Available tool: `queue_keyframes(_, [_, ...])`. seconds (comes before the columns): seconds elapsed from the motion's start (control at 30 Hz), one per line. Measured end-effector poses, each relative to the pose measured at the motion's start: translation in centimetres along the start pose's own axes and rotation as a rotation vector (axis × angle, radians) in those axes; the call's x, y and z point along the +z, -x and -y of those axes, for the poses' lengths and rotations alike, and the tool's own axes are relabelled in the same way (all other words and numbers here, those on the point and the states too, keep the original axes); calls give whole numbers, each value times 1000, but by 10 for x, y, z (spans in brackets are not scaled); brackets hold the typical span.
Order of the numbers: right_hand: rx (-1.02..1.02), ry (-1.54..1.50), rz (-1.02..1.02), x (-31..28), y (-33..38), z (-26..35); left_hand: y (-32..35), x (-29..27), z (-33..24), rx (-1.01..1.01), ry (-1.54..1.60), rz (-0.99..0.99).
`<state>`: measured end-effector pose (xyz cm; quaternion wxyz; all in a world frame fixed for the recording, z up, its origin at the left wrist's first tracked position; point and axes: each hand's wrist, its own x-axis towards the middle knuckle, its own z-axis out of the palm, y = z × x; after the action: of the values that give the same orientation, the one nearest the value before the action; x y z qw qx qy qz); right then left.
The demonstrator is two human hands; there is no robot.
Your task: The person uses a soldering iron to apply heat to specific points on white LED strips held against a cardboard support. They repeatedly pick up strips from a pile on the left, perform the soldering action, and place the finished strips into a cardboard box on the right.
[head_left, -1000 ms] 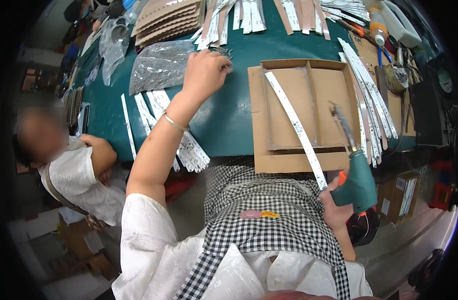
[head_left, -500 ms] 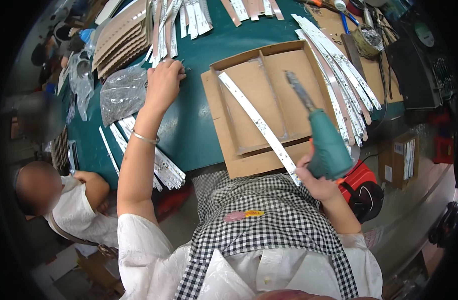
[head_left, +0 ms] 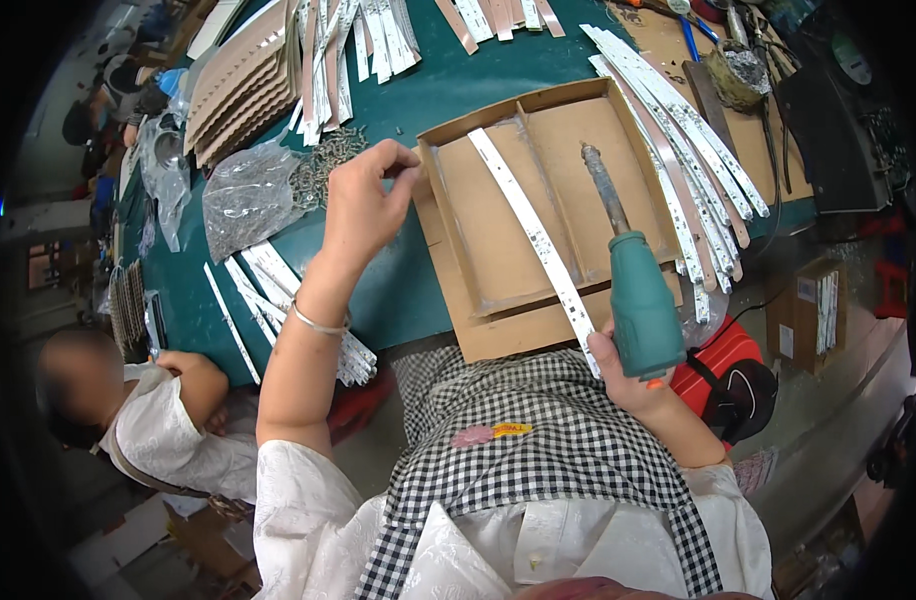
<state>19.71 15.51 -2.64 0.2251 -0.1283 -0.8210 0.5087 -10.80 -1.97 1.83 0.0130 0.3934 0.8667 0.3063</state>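
My right hand (head_left: 633,375) grips a green soldering gun (head_left: 643,310), its long dark metal tip pointing away over a shallow cardboard tray (head_left: 498,322). The thumb of that hand lies by the near end of a white circuit-board strip (head_left: 528,225), which slants across the tray. My left hand (head_left: 370,200) is in the air at the tray's left edge, thumb and fingertips closed in a pinch; whatever they hold is too small to make out. Left of it, a pile of small metal parts (head_left: 328,165) spills from a clear plastic bag (head_left: 248,200).
White strips lie in a bundle (head_left: 678,150) right of the tray and in another (head_left: 308,315) near the left front edge. Stacked brown boards (head_left: 240,80) stand at the back left. Tools lie at the far right. A co-worker (head_left: 178,420) sits at the left.
My left hand has moved right and nearer, from the pile of metal parts to the tray's left edge. The soldering gun has turned more upright; the strip's far end has shifted right.
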Motion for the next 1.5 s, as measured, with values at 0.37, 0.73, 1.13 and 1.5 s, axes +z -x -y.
queue_keyframes(0.37, [137,-404,-136,-9,-33,21,49,-2,-111,245,120,-19])
queue_keyframes(0.73, [-24,-267,55,-2,-43,13,60,24,-144,557,104,-76])
queue_keyframes(1.13, [192,-633,-21,3,-47,30,69,28,-131,406,353,-39])
queue_keyframes(1.5, [82,-433,-7,2,-45,18,62,41,-97,205,329,-124])
